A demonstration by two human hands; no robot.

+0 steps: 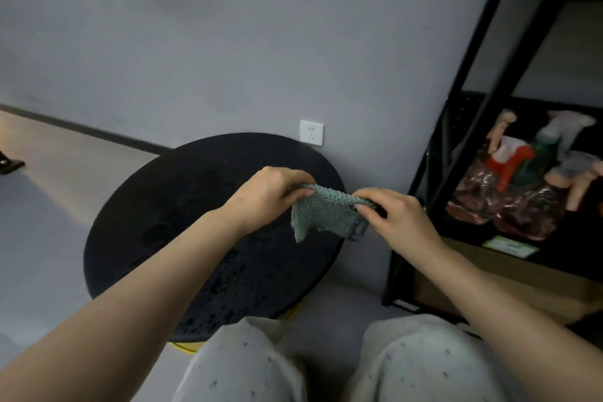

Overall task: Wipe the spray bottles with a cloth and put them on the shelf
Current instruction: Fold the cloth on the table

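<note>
A grey-green knitted cloth [326,210] hangs stretched between my two hands above a round black table [182,225]. My left hand [270,192] pinches its left upper corner, and my right hand [396,217] pinches its right edge. Several spray bottles [509,192] stand close together on the black shelf [456,147] at the right; one has a red trigger [512,166], others have pale or grey heads. No bottle is in either hand.
The black metal shelf frame [509,42] rises along the right edge. A cardboard box [522,284] sits below the bottles' level. A white wall socket [312,132] is behind the table. My knees in pale trousers [424,356] fill the bottom.
</note>
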